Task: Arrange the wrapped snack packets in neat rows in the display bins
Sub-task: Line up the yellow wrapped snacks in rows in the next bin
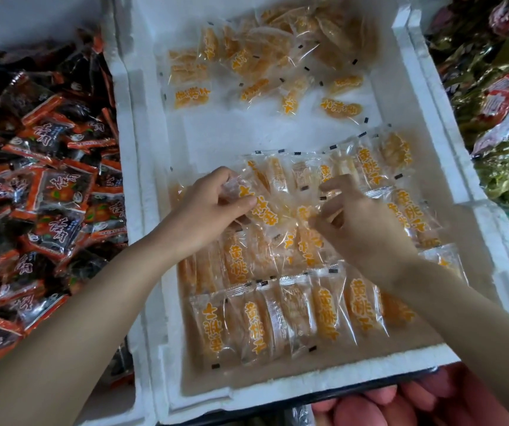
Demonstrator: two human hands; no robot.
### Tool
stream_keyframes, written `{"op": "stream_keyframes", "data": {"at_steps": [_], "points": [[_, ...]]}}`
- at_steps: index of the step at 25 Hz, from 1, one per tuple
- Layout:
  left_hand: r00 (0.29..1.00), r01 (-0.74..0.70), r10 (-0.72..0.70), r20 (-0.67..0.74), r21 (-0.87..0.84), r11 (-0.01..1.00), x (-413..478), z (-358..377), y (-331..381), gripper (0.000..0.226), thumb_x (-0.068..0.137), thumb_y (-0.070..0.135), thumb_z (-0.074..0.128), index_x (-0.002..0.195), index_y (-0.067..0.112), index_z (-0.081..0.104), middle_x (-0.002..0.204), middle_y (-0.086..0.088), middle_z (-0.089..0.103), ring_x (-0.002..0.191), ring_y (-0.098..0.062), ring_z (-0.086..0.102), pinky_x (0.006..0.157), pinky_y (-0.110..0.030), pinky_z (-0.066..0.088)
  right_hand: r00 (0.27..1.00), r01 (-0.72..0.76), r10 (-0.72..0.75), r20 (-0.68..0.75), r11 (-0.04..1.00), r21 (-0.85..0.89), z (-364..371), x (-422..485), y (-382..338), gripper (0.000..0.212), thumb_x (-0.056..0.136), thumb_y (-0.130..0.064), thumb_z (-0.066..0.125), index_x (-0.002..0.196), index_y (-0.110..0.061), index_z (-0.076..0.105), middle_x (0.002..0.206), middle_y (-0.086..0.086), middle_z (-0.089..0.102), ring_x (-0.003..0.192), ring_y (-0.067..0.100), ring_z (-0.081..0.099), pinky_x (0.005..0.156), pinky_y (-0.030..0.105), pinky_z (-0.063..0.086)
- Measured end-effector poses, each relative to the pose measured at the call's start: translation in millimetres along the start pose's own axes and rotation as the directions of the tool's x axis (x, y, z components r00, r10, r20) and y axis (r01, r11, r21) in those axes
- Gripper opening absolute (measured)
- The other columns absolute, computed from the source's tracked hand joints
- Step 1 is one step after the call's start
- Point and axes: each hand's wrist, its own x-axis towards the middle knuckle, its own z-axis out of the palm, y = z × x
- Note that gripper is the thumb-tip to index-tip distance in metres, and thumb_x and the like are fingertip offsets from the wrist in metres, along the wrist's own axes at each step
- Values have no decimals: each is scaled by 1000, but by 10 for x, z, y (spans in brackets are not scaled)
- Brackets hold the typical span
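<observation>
I see my left hand [213, 207] pinching a clear packet [257, 207] printed 黄桃干 in orange, over the rows in the white foam bin [150, 247], while my right hand [359, 224] nips a neighbouring wrapper [305, 214] with curled fingers.

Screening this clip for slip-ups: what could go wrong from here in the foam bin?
The left hand holds a yellow packet tilted over the middle row; dropped so, it may lie crooked. The right hand pinches a second packet, its forearm over the near row, which it could scuff.
</observation>
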Motion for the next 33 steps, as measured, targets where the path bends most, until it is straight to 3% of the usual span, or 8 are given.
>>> {"op": "stream_keyframes", "data": {"at_steps": [4, 10, 13, 17, 19, 23, 28, 33], "points": [[971, 109, -182, -154, -391, 914, -109, 95, -99, 14, 87, -2, 60, 90, 10, 53, 88, -19, 69, 72, -28, 72, 70, -34, 60, 998, -18, 18, 53, 1000, 1, -7, 37, 89, 35, 91, -10, 54, 124, -16, 44, 106, -1, 64, 73, 16, 63, 73, 36, 53], [925, 149, -288, -248, -461, 875, -146, 229, -213, 13, 80, 5, 69, 74, 13, 62, 85, -10, 73, 76, -26, 72, 76, -37, 58, 981, 162, -135, 137, 966, -204, 37, 36, 29, 56, 90, -30, 60, 140, -27, 34, 137, -4, 33, 105, 19, 56, 85, 35, 48], [885, 143, -265, -384, -316, 938, -180, 303, -262, 27, 79, 13, 73, 66, 18, 51, 62, 9, 62, 63, -1, 60, 64, -11, 47, 978, 195, -151, 147, 914, -357, 52, 69, 28, 62, 91, -32, 59, 143, -21, 28, 142, -3, 28, 123, 20, 44, 92, 37, 45], [915, 119, -233, -330, -332, 936, -280, 355, -328, 21, 88, 9, 64, 99, 23, 55, 83, 4, 64, 61, -6, 65, 67, -21, 50, 931, 364, -323, 171, 855, -369, 119, 118, 22, 65, 89, -11, 60, 146, -14, 28, 147, 2, 34, 131, 24, 32, 107, 35, 30], [956, 144, -195, -218, -229, 963, -282, 362, -373, 34, 89, 7, 63, 113, 28, 52, 86, 4, 62, 66, -7, 66, 69, -23, 52, 921, 385, -337, 193, 861, -333, 167, 163, 22, 62, 93, -19, 56, 147, -14, 26, 146, 0, 36, 131, 21, 29, 109, 30, 24], [987, 11, 23, -157, 217, 976, -236, 382, -465, 35, 83, 9, 68, 112, 22, 53, 77, 13, 59, 73, -10, 61, 66, -16, 45, 927, 360, -313, 205, 895, -264, 182, 238, 34, 65, 90, -27, 60, 146, -20, 27, 141, -4, 42, 130, 15, 25, 105, 22, 19], [945, -231, 323, -47, 601, 765, -252, 326, -492, 78, 79, 11, 75, 144, 20, 33, 130, 5, 39, 117, -9, 41, 99, -22, 30, 880, 448, -390, 270, 870, -205, 141, 284, 95, 60, 85, -29, 67, 137, -24, 38, 140, -7, 40, 129, 10, 25, 102, 17, 16], [918, -316, 379, 119, 795, 518, -177, 282, -546, 75, 73, 26, 79, 137, 7, 46, 131, -10, 52, 118, -26, 50, 97, -35, 40, 846, 523, -450, 285, 802, -287, 178, 258, 83, 49, 85, -35, 64, 129, -23, 47, 130, -5, 49, 127, 17, 34, 105, 29, 22]]}}
